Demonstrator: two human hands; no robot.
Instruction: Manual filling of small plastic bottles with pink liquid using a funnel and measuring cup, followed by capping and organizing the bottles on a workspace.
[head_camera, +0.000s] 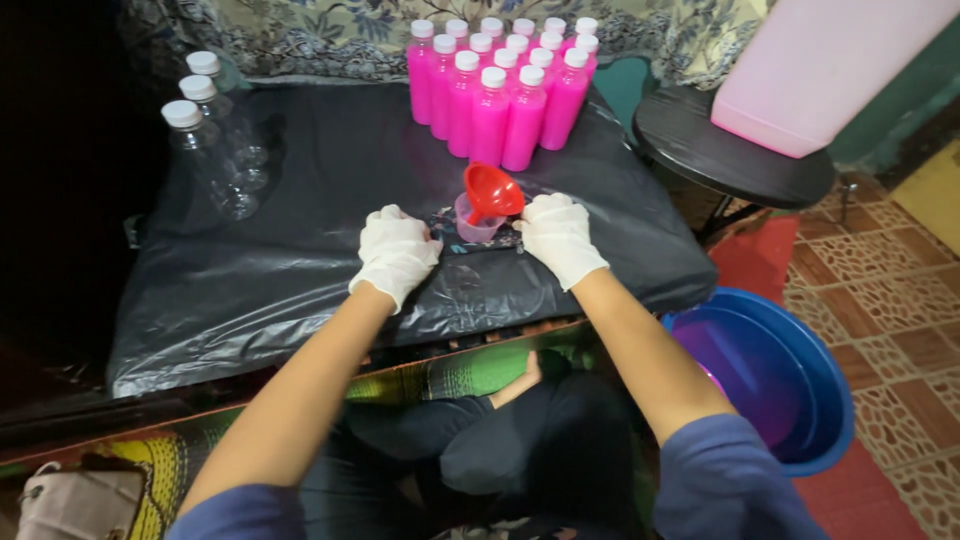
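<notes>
Fourteen pink bottles (497, 90), three empty bottles (210, 140)

White gloves on left hand (396, 252) and right hand (558, 235), blue sleeves, dark trousers

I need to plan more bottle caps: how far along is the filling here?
Done: a cluster of capped pink-filled plastic bottles. In hand: the gloved left hand and right hand flank a red funnel in a small pink cup. Left: three capped clear empty bottles.

Pink jug (820, 70) cut off at top edge.
</notes>
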